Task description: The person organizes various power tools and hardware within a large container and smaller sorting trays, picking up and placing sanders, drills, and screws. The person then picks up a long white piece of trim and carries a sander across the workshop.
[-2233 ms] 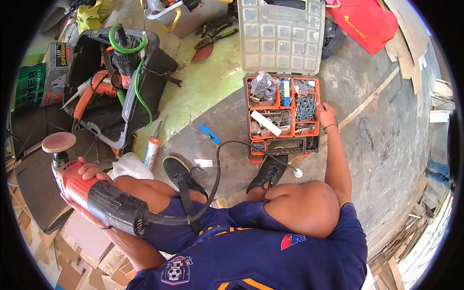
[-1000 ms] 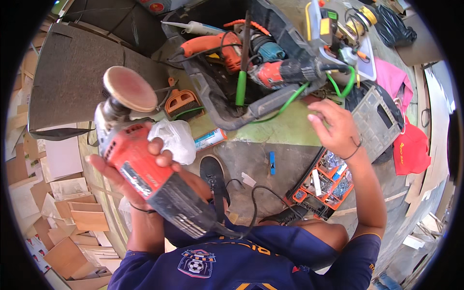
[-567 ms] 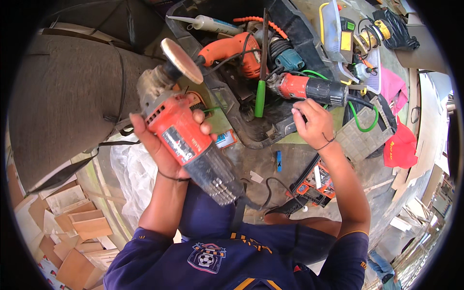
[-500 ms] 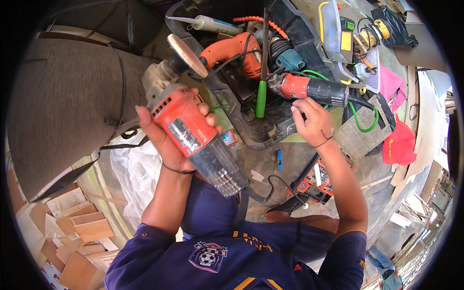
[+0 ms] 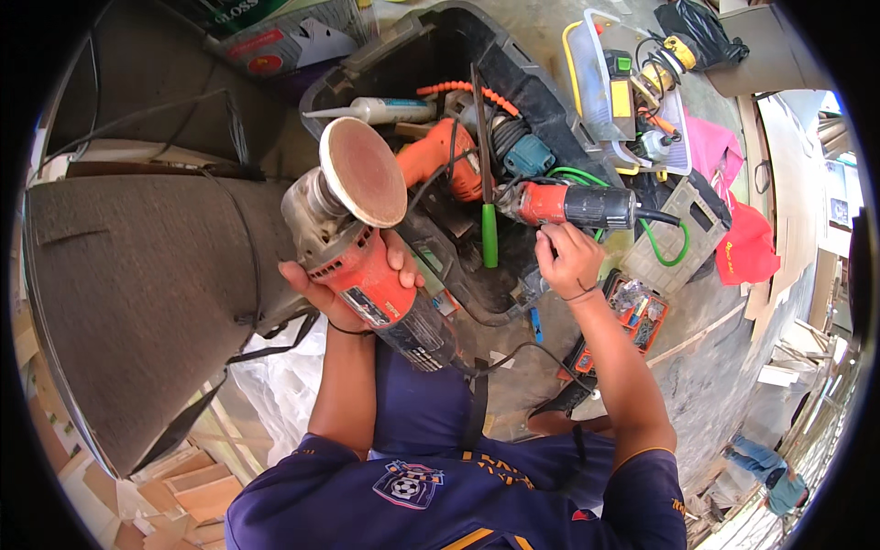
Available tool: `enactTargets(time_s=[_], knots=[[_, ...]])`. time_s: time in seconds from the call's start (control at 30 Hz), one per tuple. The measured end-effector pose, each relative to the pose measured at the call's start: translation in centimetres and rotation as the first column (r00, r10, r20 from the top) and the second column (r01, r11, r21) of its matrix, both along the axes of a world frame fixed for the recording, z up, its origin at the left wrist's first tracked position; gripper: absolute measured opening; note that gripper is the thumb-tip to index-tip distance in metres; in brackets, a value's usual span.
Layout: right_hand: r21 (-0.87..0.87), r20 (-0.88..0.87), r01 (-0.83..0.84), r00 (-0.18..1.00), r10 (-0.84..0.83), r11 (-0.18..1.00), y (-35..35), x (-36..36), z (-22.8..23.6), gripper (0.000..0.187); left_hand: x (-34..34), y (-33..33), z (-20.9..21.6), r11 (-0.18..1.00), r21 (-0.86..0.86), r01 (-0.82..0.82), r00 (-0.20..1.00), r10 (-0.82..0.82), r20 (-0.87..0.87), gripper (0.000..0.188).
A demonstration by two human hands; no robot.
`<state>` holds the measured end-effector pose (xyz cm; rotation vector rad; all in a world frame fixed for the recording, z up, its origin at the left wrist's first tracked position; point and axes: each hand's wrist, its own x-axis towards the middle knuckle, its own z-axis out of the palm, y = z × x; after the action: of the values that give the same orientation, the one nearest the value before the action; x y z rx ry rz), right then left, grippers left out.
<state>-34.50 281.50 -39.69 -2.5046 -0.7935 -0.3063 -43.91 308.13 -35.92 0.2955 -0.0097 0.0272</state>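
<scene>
My left hand is wrapped round the body of a red and black angle grinder, which carries a round brown sanding disc at its upper end. The disc's face is turned toward me. Over the near edge of a black tote, my right hand has its fingers curled closed, right against the lower side of a second red and black angle grinder. What those fingers hold, if anything, is hidden. Next to that grinder lies a long tool with a green handle.
The tote also holds an orange drill, a teal power tool and a white sealant tube. A clear bin stands at the far right, a small parts case nearer. A brown curved panel fills the left.
The held grinder has tilted, so its disc, seen nearly edge-on before, now shows its face. My view has shifted; the right hand stays by the second grinder.
</scene>
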Motion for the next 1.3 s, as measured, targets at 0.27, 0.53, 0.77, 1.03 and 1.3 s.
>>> enactTargets(time_s=[0.27, 0.53, 0.77, 1.03, 1.3], knots=[[-0.110, -0.002, -0.125, 0.992, 0.126, 0.986, -0.4, -0.2, 0.1, 0.006, 2.2, 1.5, -0.7, 0.991, -0.083, -0.100, 0.991, 0.092, -0.095, 0.100], [-0.206, -0.026, -0.266, 0.963, 0.267, 0.941, 0.1, -0.4, 0.5, 0.013, 1.2, 2.5, -1.7, 0.967, -0.089, -0.238, 0.944, 0.209, -0.257, 0.094], [-0.270, -0.146, -0.411, 0.911, 0.385, 0.871, 2.5, 1.9, 2.2, 0.041, -1.0, 2.3, -2.0, 0.976, -0.081, -0.203, 0.941, 0.171, -0.293, 0.090], [-0.304, -0.400, -0.669, 0.735, 0.547, 0.678, 17.0, 8.5, 1.3, 0.045, -3.8, 1.2, 1.0, 0.959, -0.097, -0.265, 0.924, 0.224, -0.308, 0.092], [-0.149, -0.506, -0.854, 0.499, 0.703, 0.499, 13.0, 11.7, 5.4, 0.035, -7.0, 2.1, 1.1, 0.935, 0.022, -0.354, 0.863, 0.336, -0.377, 0.095]])
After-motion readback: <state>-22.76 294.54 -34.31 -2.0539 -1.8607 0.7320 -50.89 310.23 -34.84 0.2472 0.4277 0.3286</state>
